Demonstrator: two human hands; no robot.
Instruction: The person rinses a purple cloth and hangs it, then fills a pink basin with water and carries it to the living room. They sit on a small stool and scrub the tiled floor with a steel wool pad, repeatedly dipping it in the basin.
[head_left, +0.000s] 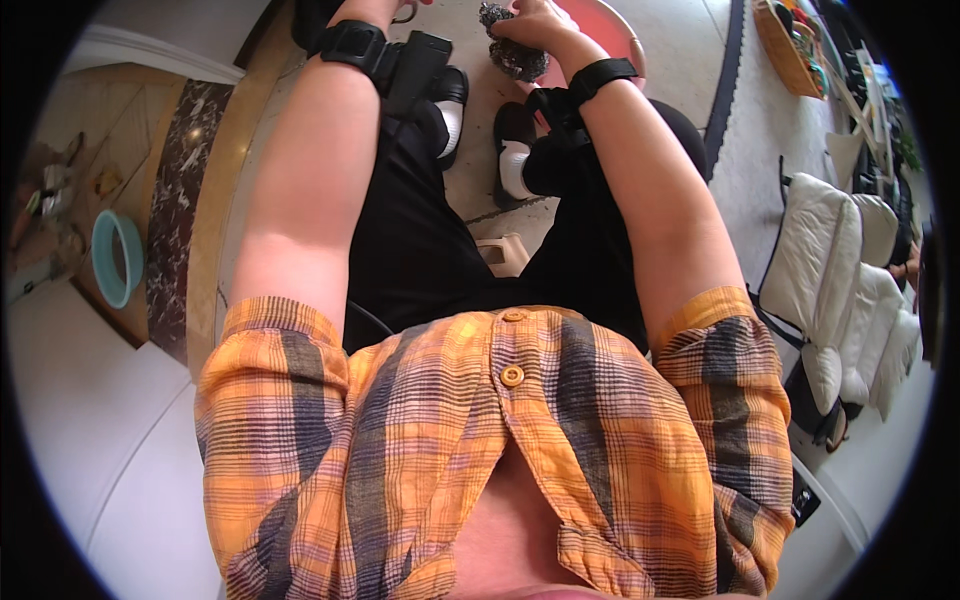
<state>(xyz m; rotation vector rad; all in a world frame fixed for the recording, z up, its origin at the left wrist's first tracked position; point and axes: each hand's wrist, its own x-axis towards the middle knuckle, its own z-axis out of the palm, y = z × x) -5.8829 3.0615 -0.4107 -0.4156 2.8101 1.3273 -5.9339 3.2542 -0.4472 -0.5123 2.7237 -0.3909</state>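
Note:
My right hand (534, 27) grips a dark grey steel wool scourer (519, 61), which bulges out above and below the fingers. Just beyond and beside it is a pink plastic basin (611, 30), cut off by the top edge of the view. My left hand (384, 7) is mostly beyond the top edge, so its fingers and anything in them are largely hidden. Close to it a small curved metal loop (407, 13) shows; what it belongs to is out of view. Black straps with devices (416, 71) sit on both wrists.
Between my legs shows a beige plastic stool (504, 253). My shoes (515, 120) rest on the grey floor. On the left, a turquoise basin (105, 259) lies past a dark marble threshold (187, 187). To the right are a white cushioned chair (817, 255) and a wooden box (787, 52).

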